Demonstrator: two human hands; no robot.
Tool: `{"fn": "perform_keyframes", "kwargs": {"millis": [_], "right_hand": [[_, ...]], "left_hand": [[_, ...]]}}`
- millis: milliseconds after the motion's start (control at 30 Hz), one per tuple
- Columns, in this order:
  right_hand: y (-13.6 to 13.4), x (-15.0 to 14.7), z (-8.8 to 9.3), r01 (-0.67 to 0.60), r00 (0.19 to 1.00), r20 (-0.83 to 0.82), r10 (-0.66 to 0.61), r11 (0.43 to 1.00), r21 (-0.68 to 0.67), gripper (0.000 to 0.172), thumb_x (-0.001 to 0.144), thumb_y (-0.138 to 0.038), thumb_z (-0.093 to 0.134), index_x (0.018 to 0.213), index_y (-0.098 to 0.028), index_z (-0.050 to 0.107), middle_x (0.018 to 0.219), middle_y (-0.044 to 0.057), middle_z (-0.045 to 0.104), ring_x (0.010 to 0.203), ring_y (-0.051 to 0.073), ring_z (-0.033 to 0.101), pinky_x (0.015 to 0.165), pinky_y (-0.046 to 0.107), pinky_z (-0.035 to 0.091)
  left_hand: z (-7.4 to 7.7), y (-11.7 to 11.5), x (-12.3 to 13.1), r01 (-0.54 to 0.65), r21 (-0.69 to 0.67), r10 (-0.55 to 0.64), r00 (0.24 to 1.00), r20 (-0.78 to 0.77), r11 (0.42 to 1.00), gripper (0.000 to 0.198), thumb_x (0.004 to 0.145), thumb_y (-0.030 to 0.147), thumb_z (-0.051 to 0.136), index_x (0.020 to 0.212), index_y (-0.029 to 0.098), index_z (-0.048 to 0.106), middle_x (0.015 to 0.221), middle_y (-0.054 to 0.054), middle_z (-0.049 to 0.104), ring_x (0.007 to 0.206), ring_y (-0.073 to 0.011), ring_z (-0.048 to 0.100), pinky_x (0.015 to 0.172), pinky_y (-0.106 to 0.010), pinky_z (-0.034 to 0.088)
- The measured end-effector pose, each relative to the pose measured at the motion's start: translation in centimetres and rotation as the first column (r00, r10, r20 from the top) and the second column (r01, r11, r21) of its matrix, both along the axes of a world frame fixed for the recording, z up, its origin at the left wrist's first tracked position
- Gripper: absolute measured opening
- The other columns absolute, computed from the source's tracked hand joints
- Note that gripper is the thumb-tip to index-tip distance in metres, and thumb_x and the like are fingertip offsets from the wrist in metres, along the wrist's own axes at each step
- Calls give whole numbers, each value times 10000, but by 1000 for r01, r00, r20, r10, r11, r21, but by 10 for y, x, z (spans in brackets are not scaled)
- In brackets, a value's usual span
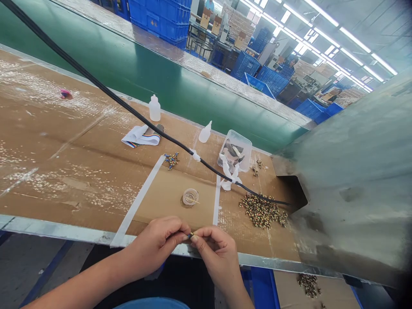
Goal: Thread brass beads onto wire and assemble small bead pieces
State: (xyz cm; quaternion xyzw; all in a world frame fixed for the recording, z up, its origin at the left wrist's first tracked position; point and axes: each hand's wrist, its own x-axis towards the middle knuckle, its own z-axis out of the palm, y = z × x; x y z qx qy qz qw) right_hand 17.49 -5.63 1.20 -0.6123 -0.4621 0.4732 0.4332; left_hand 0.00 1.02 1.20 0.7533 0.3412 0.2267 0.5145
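Observation:
My left hand [156, 242] and my right hand [215, 253] meet at the near edge of a cardboard-covered bench [80, 171]. Their fingertips pinch a tiny wired component [190, 235] between them, mostly hidden by my fingers. Just beyond the hands stands a small clear plastic cup [190, 197] holding thin yellowish bits. To the right lies a heap of small striped coil-like components [262, 211]. A few similar parts [171, 160] sit on the white tape further back.
Two white squeeze bottles [154, 108] and a clear plastic box [234, 150] stand beyond the hands, near a folded rainbow ribbon cable [140, 136]. A black cable [135, 115] crosses the bench to a grey metal hood [347, 171]. A green conveyor belt [128, 73] and blue crates [159, 19] lie behind.

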Motion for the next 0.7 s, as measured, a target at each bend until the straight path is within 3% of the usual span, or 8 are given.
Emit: {"fn": "perform_keyframes", "kwargs": {"millis": [700], "right_hand": [[1,0,0,4,1000,-9,-4,1000,11,223,823,-360,670,753,-149,698,708,45,652,635,133,571,576,231,441]], "left_hand": [[-6,-1,0,-19,20,19,999,34,1000,174,909,213,461,830,195,614,778,26,645,748,-104,591,694,-182,416]]}}
